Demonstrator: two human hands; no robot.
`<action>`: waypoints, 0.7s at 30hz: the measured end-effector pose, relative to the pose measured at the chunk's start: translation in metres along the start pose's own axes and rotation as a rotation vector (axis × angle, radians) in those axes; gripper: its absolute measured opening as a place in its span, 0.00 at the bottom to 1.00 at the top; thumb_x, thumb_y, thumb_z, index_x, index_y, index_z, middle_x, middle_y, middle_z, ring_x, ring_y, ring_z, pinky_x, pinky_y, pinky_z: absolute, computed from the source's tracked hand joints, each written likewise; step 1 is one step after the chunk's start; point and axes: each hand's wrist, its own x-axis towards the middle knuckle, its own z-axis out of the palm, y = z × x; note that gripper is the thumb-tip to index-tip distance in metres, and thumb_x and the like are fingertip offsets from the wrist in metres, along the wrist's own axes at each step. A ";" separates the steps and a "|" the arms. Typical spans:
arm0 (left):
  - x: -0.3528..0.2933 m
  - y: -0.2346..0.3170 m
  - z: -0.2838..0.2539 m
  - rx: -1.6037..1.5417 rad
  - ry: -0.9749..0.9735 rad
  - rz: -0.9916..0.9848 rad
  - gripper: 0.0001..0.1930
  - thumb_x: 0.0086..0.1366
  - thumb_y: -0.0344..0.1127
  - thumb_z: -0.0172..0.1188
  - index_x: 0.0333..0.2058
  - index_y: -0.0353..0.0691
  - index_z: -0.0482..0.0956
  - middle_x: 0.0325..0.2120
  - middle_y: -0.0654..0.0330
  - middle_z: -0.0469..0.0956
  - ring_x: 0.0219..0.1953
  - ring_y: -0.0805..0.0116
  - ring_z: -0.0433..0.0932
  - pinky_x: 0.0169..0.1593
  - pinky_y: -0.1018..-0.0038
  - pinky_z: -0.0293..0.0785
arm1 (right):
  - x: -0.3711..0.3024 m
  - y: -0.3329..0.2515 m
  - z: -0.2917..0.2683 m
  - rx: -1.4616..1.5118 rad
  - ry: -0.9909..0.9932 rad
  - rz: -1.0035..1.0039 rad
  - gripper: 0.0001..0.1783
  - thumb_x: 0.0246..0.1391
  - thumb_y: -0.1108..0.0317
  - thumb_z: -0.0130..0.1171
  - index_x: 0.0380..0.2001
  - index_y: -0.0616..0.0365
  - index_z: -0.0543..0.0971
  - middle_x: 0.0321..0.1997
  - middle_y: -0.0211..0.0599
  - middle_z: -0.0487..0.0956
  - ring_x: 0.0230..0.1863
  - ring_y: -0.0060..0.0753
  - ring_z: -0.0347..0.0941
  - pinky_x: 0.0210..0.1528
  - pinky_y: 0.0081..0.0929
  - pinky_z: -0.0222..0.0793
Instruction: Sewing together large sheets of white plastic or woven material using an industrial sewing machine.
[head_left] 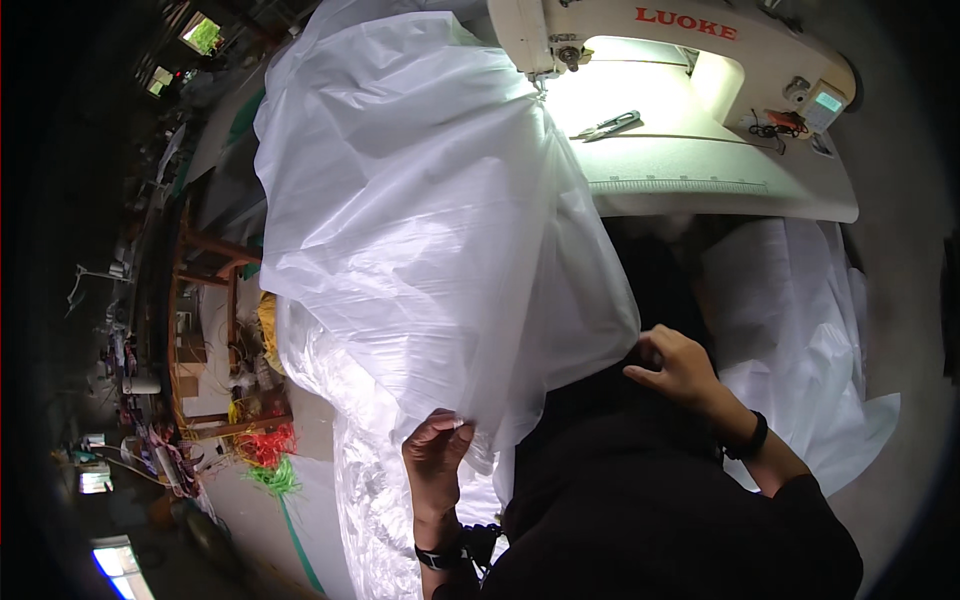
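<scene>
A large, thin white translucent sheet (400, 200), wrinkled and glossy in places, drapes off the sewing machine's left side and down over my lap. Its gathered upper part runs to the needle area (541, 88), lit by the machine's lamp. My left hand (437, 462) pinches the sheet's lower edge between thumb and fingers. Beside the sheet's right edge is my right hand (685, 370), its fingers loosely curled and the thumb apart. The fingertips come close to that edge, and nothing shows between them.
Thread snips (608, 126) lie on the pale machine bed (660, 160), right of the needle. More white sheet (790, 320) hangs at the right. A wooden frame (215, 260) stands left, with red strands (268, 444) and green strands (278, 478) below it.
</scene>
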 end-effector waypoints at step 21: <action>0.000 0.053 0.072 0.573 -0.361 0.318 0.10 0.52 0.17 0.67 0.31 0.36 0.78 0.27 0.58 0.79 0.29 0.68 0.79 0.31 0.76 0.73 | -0.063 -0.072 -0.024 0.442 -0.094 -1.111 0.14 0.57 0.61 0.62 0.24 0.57 0.74 0.20 0.33 0.75 0.20 0.29 0.76 0.23 0.25 0.74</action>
